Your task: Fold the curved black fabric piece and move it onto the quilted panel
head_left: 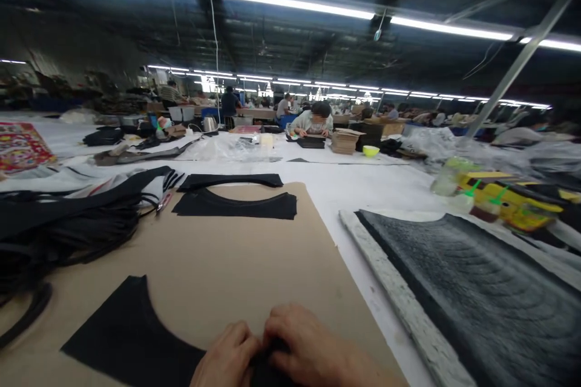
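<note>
Both hands meet at 6 o'clock, bottom edge of view: left hand (227,358) and right hand (313,347) touching, fingers curled in and pinched narrow on the near edge of a black fabric piece (131,338). Fingertips mostly hidden under the knuckles. The piece lies flat, spreading toward 8 o'clock, with a curved cutout facing 12 o'clock. It sits on a brown cardboard sheet (236,260), probably there as a smooth firm backing over the white table (363,193). Close 2-handed pinch looks like fine work on 1 small spot of the edge.

At 12 o'clock on the cardboard, 2 more black cut pieces (236,205), 1 just behind the other, apparently parked within reach but away from the hands. Heap of black straps (59,224) at 10 o'clock, spilling over the cardboard's edge. Dark ribbed mat (476,296) at 3 o'clock, beside the cardboard, not touching it. Yellow box (512,202) and plastic bottle (449,175) at 2 o'clock. Another person (313,121) works far off at 12 o'clock.
</note>
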Demonstrator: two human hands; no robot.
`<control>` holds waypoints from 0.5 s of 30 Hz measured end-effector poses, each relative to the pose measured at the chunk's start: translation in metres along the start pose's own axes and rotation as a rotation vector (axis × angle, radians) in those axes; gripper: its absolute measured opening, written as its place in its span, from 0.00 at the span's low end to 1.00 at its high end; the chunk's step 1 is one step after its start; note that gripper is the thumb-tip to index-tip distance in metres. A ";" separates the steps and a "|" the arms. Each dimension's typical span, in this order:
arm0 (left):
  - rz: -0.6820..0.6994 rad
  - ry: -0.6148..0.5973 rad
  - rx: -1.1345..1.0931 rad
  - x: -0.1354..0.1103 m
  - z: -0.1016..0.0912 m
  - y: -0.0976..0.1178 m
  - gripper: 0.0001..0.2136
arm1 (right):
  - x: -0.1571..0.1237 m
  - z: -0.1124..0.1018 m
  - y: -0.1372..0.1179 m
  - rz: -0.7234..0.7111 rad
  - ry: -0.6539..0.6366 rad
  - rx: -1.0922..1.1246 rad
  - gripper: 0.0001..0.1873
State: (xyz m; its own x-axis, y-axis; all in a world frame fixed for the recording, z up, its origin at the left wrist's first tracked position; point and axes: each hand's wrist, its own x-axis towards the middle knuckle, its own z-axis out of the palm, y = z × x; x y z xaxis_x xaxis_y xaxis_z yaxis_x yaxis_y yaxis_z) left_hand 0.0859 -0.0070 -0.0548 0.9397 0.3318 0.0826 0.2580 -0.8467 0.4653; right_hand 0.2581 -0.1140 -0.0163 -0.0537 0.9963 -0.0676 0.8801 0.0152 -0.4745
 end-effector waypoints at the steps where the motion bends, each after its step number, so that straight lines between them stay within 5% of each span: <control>1: -0.022 0.004 -0.006 -0.003 -0.004 0.007 0.19 | -0.001 -0.001 -0.002 -0.019 0.010 0.006 0.05; 6: -0.092 0.014 -0.011 -0.008 -0.015 0.028 0.14 | -0.005 0.000 0.004 -0.047 0.035 0.144 0.07; 15: 0.024 0.114 0.068 -0.032 0.009 0.024 0.20 | -0.015 0.003 0.014 -0.118 0.085 0.130 0.05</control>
State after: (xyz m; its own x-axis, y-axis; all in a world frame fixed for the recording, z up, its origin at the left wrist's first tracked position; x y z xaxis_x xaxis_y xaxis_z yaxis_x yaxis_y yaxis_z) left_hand 0.0641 -0.0423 -0.0544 0.9151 0.3532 0.1947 0.2542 -0.8799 0.4015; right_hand 0.2701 -0.1292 -0.0245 -0.1079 0.9919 0.0670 0.8013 0.1267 -0.5847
